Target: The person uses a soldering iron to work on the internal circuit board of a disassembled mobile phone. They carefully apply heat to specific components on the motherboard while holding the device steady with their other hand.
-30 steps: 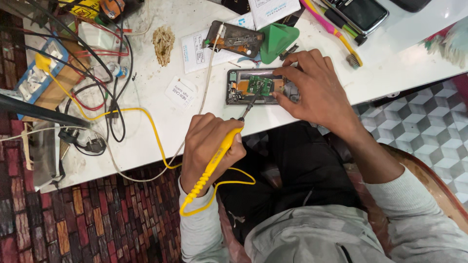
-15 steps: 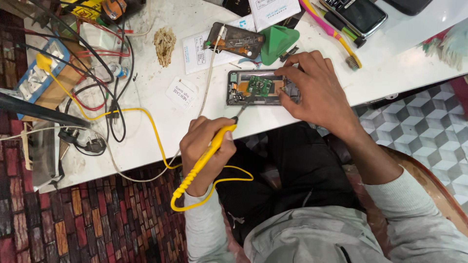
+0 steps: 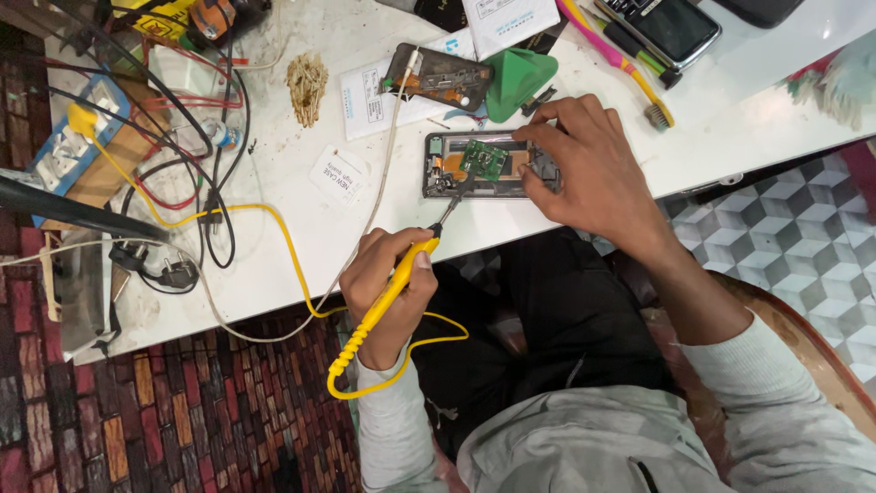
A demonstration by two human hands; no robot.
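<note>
Two hands on one small job. Left hand (image 3: 388,278) clenched round the yellow soldering iron (image 3: 385,297) like a pen, thumb on top, handle slanted down and back toward the lap, likely for fine control of the dark tip (image 3: 447,215). Tip angled up to the lower edge of the opened phone (image 3: 474,166), touching it or just short of it; cannot tell which. Right hand (image 3: 584,173) spread over the right end of that phone, fingertips (image 3: 538,137) pressed on its frame, apparently pinning it flat so that nothing slides under the tip. Grasping nothing, only pressing.

Opened phone flat on the white table (image 3: 301,246), near the front edge, between both hands, with a green circuit board (image 3: 484,157) exposed in its middle. Yellow cord (image 3: 265,219) looped below the left wrist, then across the table toward the blue power strip (image 3: 64,151) at the far left, slack enough not to tug the handle.

Just beyond the phone: a second opened phone (image 3: 443,78) and a green triangular pick (image 3: 520,82), close by, seemingly kept within reach. Further off, a brass wool tuft (image 3: 307,82), a pink and yellow toothbrush (image 3: 620,59), and a dark intact phone (image 3: 671,27).
</note>
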